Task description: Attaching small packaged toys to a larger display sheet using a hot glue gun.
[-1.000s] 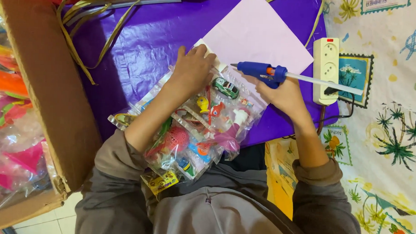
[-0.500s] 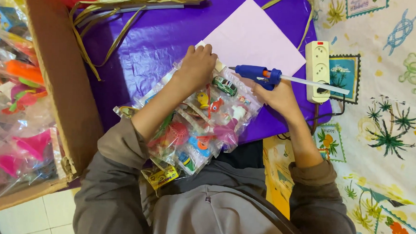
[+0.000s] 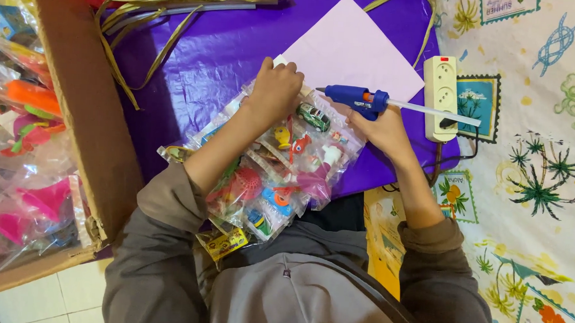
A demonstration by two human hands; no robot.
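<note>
Blue plastic marks the glue gun [image 3: 356, 99], which the right hand [image 3: 381, 128] grips closed around its handle, nozzle aimed left toward the left hand [image 3: 278, 90] and a pale glue stick jutting out the back toward the white power strip [image 3: 441, 97]. The left hand is curled into a loose fist, knuckles up, pressing down on the top edge of a clear plastic packet of small toys [image 3: 280, 174]; whether the fingers pinch the packet's edge or only lean on it I cannot tell. The packet lies on the person's lap and the near edge of the purple wrapping sheet [image 3: 202, 56], under the left forearm, and shows a little green car, an orange fish, a yellow figure and a red net ball through the film. Just above the left hand, a sheet of pale lilac paper [image 3: 355, 49] lies tilted on the purple sheet. Strands of tan raffia ribbon [image 3: 152, 17] trail across the sheet's upper left. To the left stands a cardboard box [image 3: 85, 110] with more bagged toys inside, and to the right lies a printed cloth with palm trees [image 3: 541, 189]. Both arms wear grey sleeves pushed up.
</note>
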